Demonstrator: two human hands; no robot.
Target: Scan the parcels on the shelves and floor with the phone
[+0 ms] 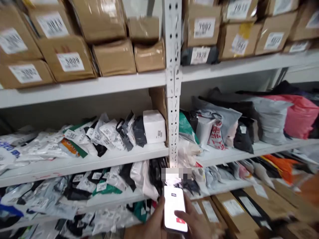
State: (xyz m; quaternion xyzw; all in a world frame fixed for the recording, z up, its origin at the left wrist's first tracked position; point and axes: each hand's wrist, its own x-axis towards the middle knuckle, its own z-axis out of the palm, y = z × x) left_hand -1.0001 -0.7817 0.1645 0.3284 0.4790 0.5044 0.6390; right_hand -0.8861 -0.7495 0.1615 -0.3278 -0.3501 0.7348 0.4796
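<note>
At the bottom middle of the head view, a smartphone (171, 199) with a bright white screen is held upright between my two hands. My left hand (155, 220) is closed along the phone's left edge. My right hand (196, 222) wraps the right edge, its thumb lying over the lower screen beside a small red patch. The fingers behind the phone are hidden. Just beyond its top end is a pixelated patch with a bright glare, in front of the white shelf post (172, 132).
Labelled cardboard boxes (68, 59) fill the top shelf. Plastic mailing bags (109, 132) and a white box (154, 127) lie on the middle left shelf, with grey and pink bags (301, 114) on the right. Flat cartons (231, 207) are low at right.
</note>
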